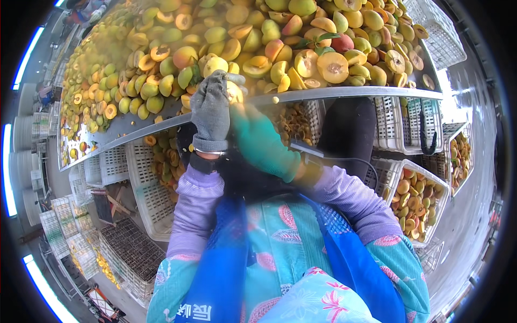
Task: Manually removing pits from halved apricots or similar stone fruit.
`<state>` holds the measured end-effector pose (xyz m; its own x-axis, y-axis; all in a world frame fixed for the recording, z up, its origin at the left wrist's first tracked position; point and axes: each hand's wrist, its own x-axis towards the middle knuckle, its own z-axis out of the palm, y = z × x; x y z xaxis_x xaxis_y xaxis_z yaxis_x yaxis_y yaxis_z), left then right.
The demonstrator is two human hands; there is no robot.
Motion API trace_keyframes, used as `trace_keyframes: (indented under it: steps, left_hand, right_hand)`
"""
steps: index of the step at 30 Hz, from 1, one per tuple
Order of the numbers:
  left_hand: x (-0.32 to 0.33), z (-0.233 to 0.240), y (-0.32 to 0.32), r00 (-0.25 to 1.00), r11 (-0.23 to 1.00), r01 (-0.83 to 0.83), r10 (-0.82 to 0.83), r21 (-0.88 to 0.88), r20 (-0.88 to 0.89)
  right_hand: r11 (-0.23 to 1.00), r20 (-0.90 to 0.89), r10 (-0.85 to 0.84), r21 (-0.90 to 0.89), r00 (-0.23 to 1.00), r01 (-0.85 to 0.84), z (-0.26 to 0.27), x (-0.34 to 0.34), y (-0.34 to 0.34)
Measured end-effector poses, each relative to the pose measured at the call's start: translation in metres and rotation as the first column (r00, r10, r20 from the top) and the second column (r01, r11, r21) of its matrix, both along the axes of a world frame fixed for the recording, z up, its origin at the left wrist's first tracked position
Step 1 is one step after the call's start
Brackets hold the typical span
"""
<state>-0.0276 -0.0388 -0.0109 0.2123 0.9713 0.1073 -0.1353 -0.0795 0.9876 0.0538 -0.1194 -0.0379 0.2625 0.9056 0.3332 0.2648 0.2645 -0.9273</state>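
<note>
My left hand (pixel 212 107), in a grey knit glove, is closed around a yellow peach half (pixel 234 92) at the near edge of a metal sorting table (pixel 347 93). Against the fruit's near side is my right hand (pixel 258 139), in a green glove and blurred; whether it grips a tool is hidden. Many halved and whole peaches (pixel 332 67) are heaped on the table beyond my hands, a few with green leaves. A small pale bit (pixel 275 99) is at the table's rim.
Below the table edge, white plastic crates (pixel 151 194) stand on both sides of my legs. A crate of peach halves (pixel 418 202) is at the right, near a dark hook (pixel 428 133). Another person (pixel 87 14) is at the far upper left.
</note>
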Motion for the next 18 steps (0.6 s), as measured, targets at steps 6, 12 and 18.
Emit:
trace_keyframes:
  steps: [6,12,18]
  left_hand:
    - [-0.017,-0.034,0.041,0.885,0.950,0.055,0.097,0.309,-0.455]
    - [0.029,-0.046,0.006,0.813,0.312,-0.152,0.579,0.938,-0.061]
    - [-0.020,-0.003,-0.015,0.900,0.869,0.238,-0.030,-0.433,0.434]
  right_hand:
    - [0.543,-0.997,0.020,-0.055,0.078,-0.838,0.051,0.038,0.016]
    - [0.669,-0.999,-0.038,-0.024,-0.002,-0.742,0.040,0.040,-0.014]
    - [0.545,-0.958,-0.025,0.226,-0.285,-0.808,0.042,0.018,-0.019]
